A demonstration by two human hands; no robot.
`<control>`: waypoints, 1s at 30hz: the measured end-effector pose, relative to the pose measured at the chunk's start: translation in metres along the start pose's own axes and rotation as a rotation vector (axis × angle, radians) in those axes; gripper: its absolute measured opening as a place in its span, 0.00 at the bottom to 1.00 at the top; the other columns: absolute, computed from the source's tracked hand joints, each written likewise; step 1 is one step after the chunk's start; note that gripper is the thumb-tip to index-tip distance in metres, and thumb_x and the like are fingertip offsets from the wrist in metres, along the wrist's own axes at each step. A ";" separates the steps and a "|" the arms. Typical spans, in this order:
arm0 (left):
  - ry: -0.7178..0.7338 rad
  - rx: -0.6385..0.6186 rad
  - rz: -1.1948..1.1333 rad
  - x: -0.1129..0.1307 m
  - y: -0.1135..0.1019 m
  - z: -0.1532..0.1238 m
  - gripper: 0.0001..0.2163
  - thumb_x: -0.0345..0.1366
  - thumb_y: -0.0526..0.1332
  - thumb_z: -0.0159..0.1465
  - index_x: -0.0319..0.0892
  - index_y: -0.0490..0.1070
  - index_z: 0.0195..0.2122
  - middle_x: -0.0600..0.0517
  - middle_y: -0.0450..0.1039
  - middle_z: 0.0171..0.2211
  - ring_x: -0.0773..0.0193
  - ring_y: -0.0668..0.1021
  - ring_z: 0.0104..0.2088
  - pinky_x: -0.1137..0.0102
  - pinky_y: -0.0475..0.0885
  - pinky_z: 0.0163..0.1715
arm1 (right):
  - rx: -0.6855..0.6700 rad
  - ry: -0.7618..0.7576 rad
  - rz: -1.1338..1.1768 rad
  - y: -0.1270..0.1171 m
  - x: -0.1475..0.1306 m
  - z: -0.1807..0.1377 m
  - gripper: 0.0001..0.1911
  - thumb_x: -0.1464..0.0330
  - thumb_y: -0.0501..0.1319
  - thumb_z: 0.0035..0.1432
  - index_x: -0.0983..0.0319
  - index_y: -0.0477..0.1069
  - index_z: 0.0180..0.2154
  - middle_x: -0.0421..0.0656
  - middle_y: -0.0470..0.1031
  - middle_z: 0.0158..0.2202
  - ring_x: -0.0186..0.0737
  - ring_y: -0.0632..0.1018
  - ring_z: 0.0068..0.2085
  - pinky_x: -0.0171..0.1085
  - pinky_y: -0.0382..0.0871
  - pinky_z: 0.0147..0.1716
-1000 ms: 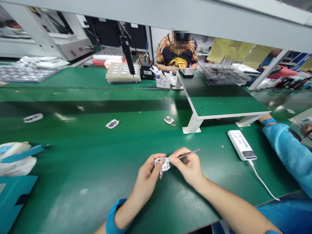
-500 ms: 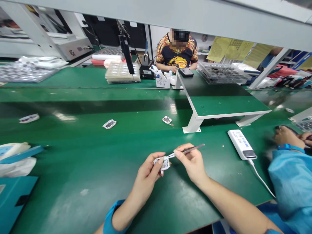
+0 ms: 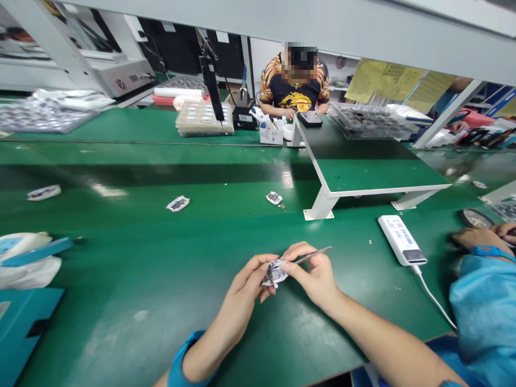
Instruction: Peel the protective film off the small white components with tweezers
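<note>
My left hand (image 3: 242, 293) pinches a small white device part (image 3: 274, 273) just above the green table, tilted so its inner side with a small circuit shows. My right hand (image 3: 312, 274) is closed round thin metal tweezers (image 3: 312, 255), whose tips touch the part's right edge. Both hands meet at the middle of the near table edge.
Three similar small parts (image 3: 178, 203) (image 3: 274, 198) (image 3: 43, 192) lie on the green belt beyond. A white power bank (image 3: 400, 239) with a cable lies to the right, near a co-worker's blue sleeve (image 3: 484, 301). A raised white-framed shelf (image 3: 363, 177) stands behind. Blue tray (image 3: 24, 322) at left. A person sits opposite.
My left hand has turned the part so its inner side faces up. The tweezers dropped lower against it. The parts on the belt drifted left. The co-worker's hand shifted on the right.
</note>
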State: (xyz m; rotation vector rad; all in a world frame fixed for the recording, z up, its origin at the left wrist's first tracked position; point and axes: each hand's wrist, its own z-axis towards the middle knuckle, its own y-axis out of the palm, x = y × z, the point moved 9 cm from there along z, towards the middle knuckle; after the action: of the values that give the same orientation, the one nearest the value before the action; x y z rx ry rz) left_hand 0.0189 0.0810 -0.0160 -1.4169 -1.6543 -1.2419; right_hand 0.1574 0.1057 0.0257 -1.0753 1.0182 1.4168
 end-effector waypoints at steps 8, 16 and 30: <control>0.003 0.004 0.029 0.002 0.001 0.000 0.13 0.44 0.63 0.59 0.40 0.73 0.39 0.55 0.70 0.26 0.68 0.70 0.24 0.74 0.63 0.23 | 0.007 0.129 0.060 0.000 0.011 0.002 0.06 0.64 0.70 0.51 0.59 0.75 0.29 0.40 0.77 0.29 0.39 0.77 0.32 0.38 0.72 0.35; 0.071 -0.022 0.120 0.006 0.004 -0.001 0.11 0.41 0.61 0.60 0.40 0.72 0.40 0.54 0.71 0.24 0.65 0.72 0.24 0.72 0.64 0.23 | 0.076 0.175 -0.003 -0.006 0.013 0.001 0.06 0.65 0.70 0.51 0.59 0.75 0.29 0.39 0.78 0.29 0.39 0.78 0.31 0.37 0.71 0.35; 0.105 -0.092 0.226 0.010 0.008 -0.001 0.11 0.38 0.60 0.58 0.42 0.72 0.41 0.54 0.71 0.25 0.64 0.71 0.25 0.71 0.64 0.24 | 0.085 0.191 0.081 -0.006 0.016 0.002 0.07 0.65 0.70 0.49 0.59 0.74 0.27 0.39 0.78 0.26 0.38 0.77 0.29 0.36 0.72 0.31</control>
State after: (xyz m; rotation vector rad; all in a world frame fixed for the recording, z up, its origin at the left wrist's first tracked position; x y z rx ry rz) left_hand 0.0246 0.0838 -0.0041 -1.5196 -1.3412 -1.2525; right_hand 0.1617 0.1119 0.0100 -1.1337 1.2607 1.3411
